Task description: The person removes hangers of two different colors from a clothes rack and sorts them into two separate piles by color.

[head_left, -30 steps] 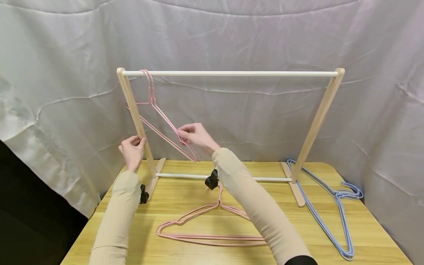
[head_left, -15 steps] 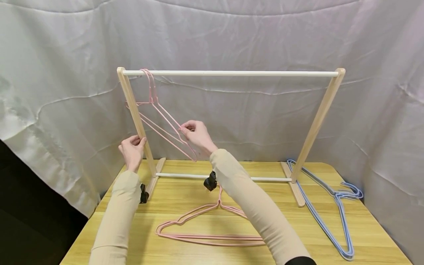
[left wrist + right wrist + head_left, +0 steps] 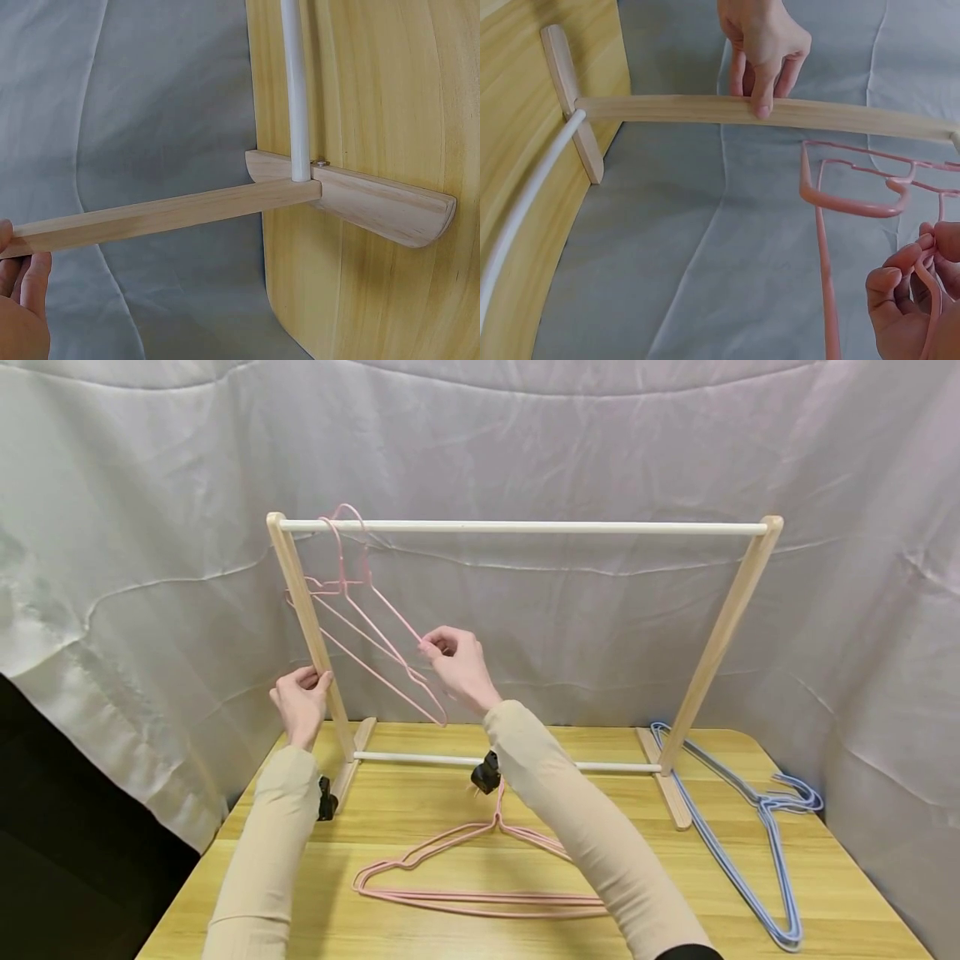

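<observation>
Toward the rack's left end, a pink hanger (image 3: pixel 341 560) hangs by its hook over the white top rail (image 3: pixel 525 527). My right hand (image 3: pixel 461 668) pinches a second pink hanger (image 3: pixel 397 612) at the end of its shoulder. This second hanger's hook rises above the rail, and its body overlaps the first one in the head view. Fingers and thumb of my left hand (image 3: pixel 302 706) grip the rack's left wooden upright (image 3: pixel 309 618) about halfway up. In the right wrist view that upright (image 3: pixel 667 109) runs across, the left thumb lying along it.
Several pink hangers (image 3: pixel 450 906) lie stacked on the wooden table (image 3: pixel 420 935), partly under my right forearm. Several blue hangers (image 3: pixel 780 860) lie at the right, beside the rack's right foot (image 3: pixel 666 785). A white lower bar (image 3: pixel 412 759) joins the feet; grey curtain hangs behind.
My right hand has moved a little right and up, drawing the second hanger apart from the first and raising its hook above the rail. The left hand has stayed on the upright.
</observation>
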Tool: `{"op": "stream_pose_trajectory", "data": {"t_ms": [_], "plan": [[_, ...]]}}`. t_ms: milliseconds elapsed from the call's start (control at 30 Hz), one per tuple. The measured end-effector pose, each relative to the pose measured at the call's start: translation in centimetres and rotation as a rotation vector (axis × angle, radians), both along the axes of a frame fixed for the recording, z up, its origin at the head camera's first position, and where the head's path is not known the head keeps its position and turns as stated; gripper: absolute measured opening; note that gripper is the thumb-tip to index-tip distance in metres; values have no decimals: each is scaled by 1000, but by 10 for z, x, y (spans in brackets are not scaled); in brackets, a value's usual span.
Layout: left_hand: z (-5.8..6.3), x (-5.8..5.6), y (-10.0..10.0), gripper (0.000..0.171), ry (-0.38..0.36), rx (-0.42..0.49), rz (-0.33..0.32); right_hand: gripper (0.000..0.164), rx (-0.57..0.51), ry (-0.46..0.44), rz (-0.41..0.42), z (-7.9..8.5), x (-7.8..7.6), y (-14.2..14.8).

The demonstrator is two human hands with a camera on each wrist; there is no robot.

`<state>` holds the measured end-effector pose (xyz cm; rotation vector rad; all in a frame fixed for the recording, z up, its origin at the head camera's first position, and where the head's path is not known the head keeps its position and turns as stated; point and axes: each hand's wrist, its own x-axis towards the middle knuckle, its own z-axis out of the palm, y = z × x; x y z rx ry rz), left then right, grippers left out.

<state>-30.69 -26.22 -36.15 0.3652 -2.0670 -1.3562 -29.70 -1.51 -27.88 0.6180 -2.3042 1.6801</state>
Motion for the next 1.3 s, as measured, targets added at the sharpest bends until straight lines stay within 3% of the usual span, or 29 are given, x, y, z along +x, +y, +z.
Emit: {"op": "stream_pose_trajectory", "data": {"t_ms": [567,833,1300], "plan": [[-1,-1,-2,31,0,4,-8,13,-138,97,-2,-11,11,31],[-1,0,-1,31,-3,19,-13,14,-174,112,11,-27,22,50],[0,0,-1,31,-1,14,-13,17,-167,102,-43,-65,36,88]]}}
